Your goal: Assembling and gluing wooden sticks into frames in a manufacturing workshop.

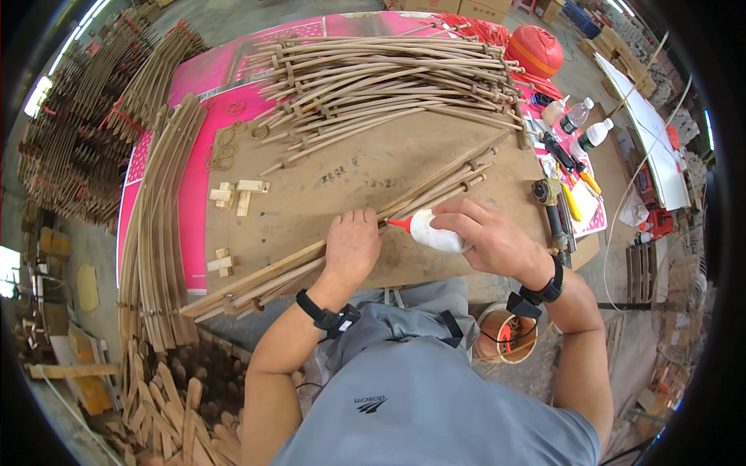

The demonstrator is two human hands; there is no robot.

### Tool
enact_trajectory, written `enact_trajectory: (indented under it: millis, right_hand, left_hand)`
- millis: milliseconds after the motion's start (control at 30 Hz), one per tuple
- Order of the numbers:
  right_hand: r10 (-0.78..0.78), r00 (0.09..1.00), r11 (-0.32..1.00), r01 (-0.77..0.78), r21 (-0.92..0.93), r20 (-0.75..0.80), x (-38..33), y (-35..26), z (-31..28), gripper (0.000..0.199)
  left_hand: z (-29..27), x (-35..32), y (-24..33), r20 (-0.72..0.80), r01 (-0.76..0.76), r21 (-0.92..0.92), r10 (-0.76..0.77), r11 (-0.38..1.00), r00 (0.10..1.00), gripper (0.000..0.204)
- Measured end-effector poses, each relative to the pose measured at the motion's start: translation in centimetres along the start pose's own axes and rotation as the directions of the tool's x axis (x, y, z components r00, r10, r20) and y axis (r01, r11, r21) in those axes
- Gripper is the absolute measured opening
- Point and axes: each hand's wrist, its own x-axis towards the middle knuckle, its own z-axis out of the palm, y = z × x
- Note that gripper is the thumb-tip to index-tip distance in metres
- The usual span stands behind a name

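Our right fingers (460, 221) are gripping the bottle (430, 234), left fingers (359, 217) holding the sticks (272, 271); we're risking spilling if over-squeezing, missing if sticks are rolling.

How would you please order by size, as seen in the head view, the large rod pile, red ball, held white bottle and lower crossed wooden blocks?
1. Large rod pile
2. Red ball and white bottle: unsure, as the nearer bottle is partly hidden
3. Crossed wooden blocks
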Motion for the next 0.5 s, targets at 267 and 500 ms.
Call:
enact_trajectory:
  millis: [267,500]
  right_hand:
    - [-0.026,1.0,1.0,0.026,-0.007,0.009,0.16,0.0,-0.02,0.053]
    - [-0.032,0.999,0.999,0.032,-0.014,0.016,0.21,0.08,-0.28,0.052]
  left_hand:
    - [0.08,-0.04,-0.02,-0.004,-0.001,-0.001,0.001,1.0,1.0,0.033]
    - [0.13,-0.1,-0.08,0.01,-0.013,0.024,0.013,1.0,1.0,0.032]
